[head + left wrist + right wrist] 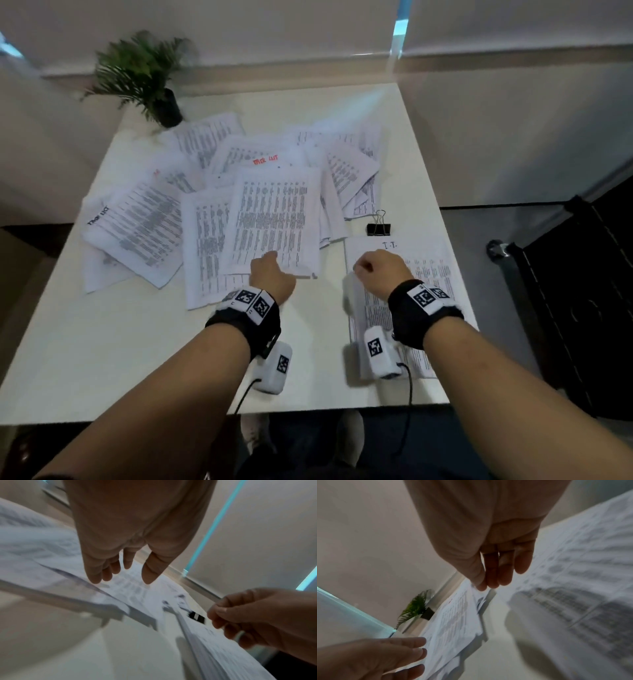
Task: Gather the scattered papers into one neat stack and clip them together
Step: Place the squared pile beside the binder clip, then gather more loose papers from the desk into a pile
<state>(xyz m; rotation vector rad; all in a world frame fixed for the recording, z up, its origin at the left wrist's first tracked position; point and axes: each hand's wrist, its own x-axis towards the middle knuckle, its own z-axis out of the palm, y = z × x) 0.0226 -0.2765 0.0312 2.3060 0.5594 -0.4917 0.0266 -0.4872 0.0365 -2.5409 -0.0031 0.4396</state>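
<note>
Clearly the scattered papers (239,205) left of the binder clip (378,229) are light, floppy, slippery — the left hand (270,275), fingers loosely open, reaches one's near edge; the right hand (380,272), fingers relaxed and holding nothing, hovers over the started stack (428,274) just below the clip.

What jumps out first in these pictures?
A messy spread of printed papers covers the far half of the white table. Two hands reach in: the left hand touches the nearest sheet, and the right hand hovers above a separate sheet. A black binder clip lies just beyond it.
</note>
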